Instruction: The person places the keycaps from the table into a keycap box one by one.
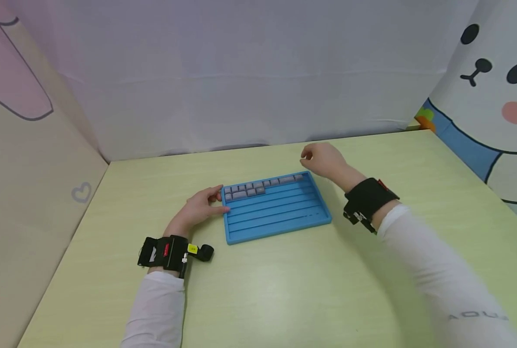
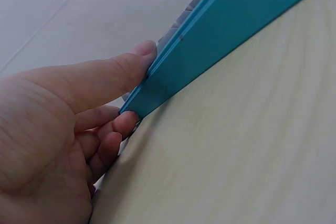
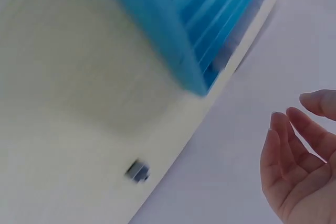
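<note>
A blue ridged keycap tray [image 1: 280, 210] lies slightly slanted on the table. Grey keycaps [image 1: 238, 194] fill most of its back row, with several more at the left of the second row. My left hand [image 1: 199, 207] holds the tray's left side; in the left wrist view its thumb [image 2: 123, 74] lies against the rim and the fingers curl at the corner. Above the tray's back right corner hovers my right hand [image 1: 325, 159], holding nothing, with thumb and loosely bent fingers apart. A small grey keycap [image 3: 138, 171] sits on the table in the right wrist view.
The pale wood-grain table [image 1: 250, 295] ends at the back against a whitish hanging cloth [image 1: 250, 87]. A cartoon-printed panel [image 1: 493, 121] stands at the right, and a cream panel [image 1: 32, 183] borders the left.
</note>
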The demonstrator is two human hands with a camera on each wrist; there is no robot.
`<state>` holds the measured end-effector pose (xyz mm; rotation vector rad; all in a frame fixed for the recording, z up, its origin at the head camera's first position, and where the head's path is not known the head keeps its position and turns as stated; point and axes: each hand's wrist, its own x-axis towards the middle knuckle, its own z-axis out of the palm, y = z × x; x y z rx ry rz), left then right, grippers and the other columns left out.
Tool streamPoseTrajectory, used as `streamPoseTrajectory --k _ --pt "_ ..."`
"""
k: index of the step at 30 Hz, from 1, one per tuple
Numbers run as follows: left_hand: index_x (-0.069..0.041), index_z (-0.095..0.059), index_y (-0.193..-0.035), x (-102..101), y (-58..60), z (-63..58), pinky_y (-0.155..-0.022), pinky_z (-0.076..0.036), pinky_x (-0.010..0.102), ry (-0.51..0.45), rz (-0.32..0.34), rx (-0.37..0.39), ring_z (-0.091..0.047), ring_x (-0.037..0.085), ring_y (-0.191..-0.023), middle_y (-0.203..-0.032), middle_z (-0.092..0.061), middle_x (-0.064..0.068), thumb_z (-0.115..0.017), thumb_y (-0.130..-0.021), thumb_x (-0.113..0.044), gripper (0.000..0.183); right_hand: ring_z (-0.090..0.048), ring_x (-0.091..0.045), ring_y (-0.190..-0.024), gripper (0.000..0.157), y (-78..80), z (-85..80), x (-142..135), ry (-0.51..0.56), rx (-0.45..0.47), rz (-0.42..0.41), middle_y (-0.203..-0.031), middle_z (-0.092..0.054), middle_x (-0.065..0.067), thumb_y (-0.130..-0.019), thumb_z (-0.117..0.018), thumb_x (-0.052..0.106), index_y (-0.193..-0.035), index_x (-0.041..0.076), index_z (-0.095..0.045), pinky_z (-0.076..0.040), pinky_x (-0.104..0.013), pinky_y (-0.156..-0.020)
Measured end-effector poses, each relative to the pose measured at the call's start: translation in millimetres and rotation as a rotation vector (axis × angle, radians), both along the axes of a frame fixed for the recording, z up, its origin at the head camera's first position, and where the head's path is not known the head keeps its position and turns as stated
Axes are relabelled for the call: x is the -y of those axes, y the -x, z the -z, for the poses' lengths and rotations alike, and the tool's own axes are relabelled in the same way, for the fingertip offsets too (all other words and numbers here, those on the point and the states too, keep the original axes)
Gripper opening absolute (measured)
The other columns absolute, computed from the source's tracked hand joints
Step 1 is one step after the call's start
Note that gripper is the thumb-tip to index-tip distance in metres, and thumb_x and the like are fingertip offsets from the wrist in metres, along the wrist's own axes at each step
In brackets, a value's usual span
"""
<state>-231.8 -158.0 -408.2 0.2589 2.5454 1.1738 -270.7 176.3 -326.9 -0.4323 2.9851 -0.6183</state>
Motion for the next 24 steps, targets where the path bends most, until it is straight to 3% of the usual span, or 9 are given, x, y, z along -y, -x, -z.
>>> streamPoseTrajectory --k 6,9,13,18,24 --pt "-0.006 -0.03 -0.148 -1.3 -2.4 -1.9 -0.091 -0.033 0.038 -0.002 -0.017 0.012 -0.039 0.026 -0.108 -0.114 -0.047 0.01 -0.07 -0.086 -0.024 0.076 -0.056 -0.038 -0.099 0.034 9.0 -5.1 -33.3 0.017 0.021 0.095 -0.113 -0.059 -0.025 -0.094 -0.049 0.017 -0.115 -0.006 -0.061 -0.045 -0.049 -0.084" --pt "-0.005 -0.03 -0.148 -1.0 -2.8 -1.9 -0.09 -0.033 0.038 0.0 -0.014 0.007 -0.039 0.027 -0.108 -0.114 -0.047 0.011 -0.07 -0.086 -0.024 0.076 -0.054 -0.04 -0.102 0.035 10.8 -5.6 -43.5 0.012 0.029 0.101 -0.114 -0.058 -0.027 -0.094 -0.048 0.017 -0.116 -0.007 -0.06 -0.044 -0.05 -0.086" --pt "-0.005 -0.03 -0.148 -0.9 -2.3 -1.5 -0.089 -0.033 0.038 0.004 -0.014 0.003 -0.04 0.027 -0.108 -0.114 -0.047 0.011 -0.07 -0.086 -0.024 0.076 -0.054 -0.041 -0.105 0.036 13.4 0.1 -51.8 -0.025 0.037 0.065 -0.116 -0.057 -0.028 -0.093 -0.051 0.014 -0.119 -0.009 -0.058 -0.043 -0.05 -0.09" --pt "-0.006 -0.031 -0.148 0.0 -1.3 1.0 -0.091 -0.033 0.038 -0.006 -0.021 0.008 -0.04 0.027 -0.109 -0.115 -0.047 0.009 -0.07 -0.086 -0.026 0.076 -0.054 -0.042 -0.11 0.037 17.0 13.8 -58.0 -0.135 0.066 -0.039 -0.122 -0.057 -0.028 -0.091 -0.055 0.008 -0.123 -0.009 -0.056 -0.042 -0.05 -0.095" --pt "-0.008 -0.033 -0.148 1.0 -1.9 1.0 -0.091 -0.034 0.038 -0.006 -0.026 0.01 -0.04 0.025 -0.109 -0.115 -0.048 0.008 -0.071 -0.085 -0.029 0.076 -0.045 -0.045 -0.123 0.038 18.5 29.1 -66.2 -0.21 0.098 -0.101 -0.128 -0.053 -0.028 -0.09 -0.057 0.002 -0.126 -0.008 -0.055 -0.035 -0.052 -0.103"
